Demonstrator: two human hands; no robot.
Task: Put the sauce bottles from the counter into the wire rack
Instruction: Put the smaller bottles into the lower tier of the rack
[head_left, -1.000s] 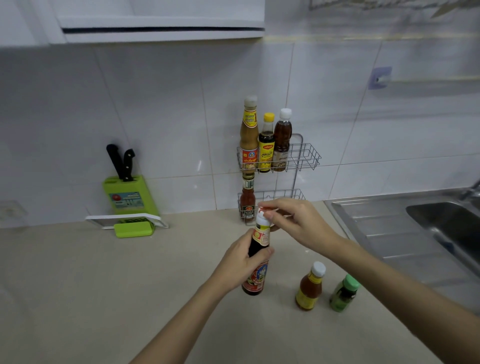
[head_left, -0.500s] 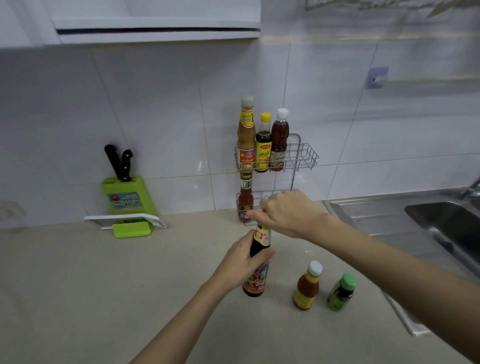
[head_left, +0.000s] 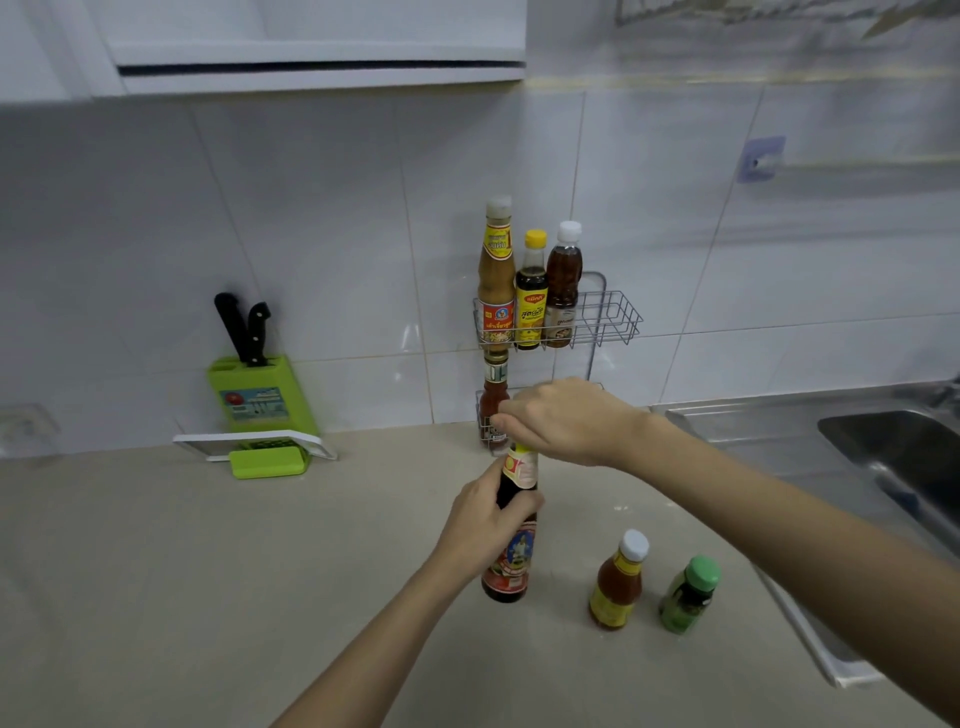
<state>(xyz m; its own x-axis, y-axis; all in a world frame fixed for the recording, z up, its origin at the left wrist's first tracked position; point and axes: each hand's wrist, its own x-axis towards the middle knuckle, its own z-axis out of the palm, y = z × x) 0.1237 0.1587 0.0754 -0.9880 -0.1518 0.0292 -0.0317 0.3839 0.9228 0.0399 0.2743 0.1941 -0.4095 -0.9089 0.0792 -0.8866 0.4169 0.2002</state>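
A tall dark sauce bottle (head_left: 511, 556) with a red label stands upright over the counter, gripped round its middle by my left hand (head_left: 485, 525). My right hand (head_left: 563, 418) covers and grips its cap from above. On the counter to the right stand a small orange sauce bottle (head_left: 618, 584) with a white cap and a small green bottle (head_left: 688, 595). The two-tier wire rack (head_left: 613, 317) hangs on the tiled wall. Its upper shelf holds three bottles (head_left: 530, 291) at its left end. A red bottle (head_left: 493, 400) stands in the lower shelf, which my right hand partly hides.
A green knife block (head_left: 260, 395) with two black-handled knives and a white board stands at the back left. A steel sink (head_left: 878, 447) with its drainboard fills the right side. A white cabinet (head_left: 311, 57) hangs overhead. The beige counter (head_left: 182, 571) runs across the front.
My right hand has moved from pinching the cap with fingertips to closing over the bottle's top. The bottle and my left hand have stayed nearly in place.
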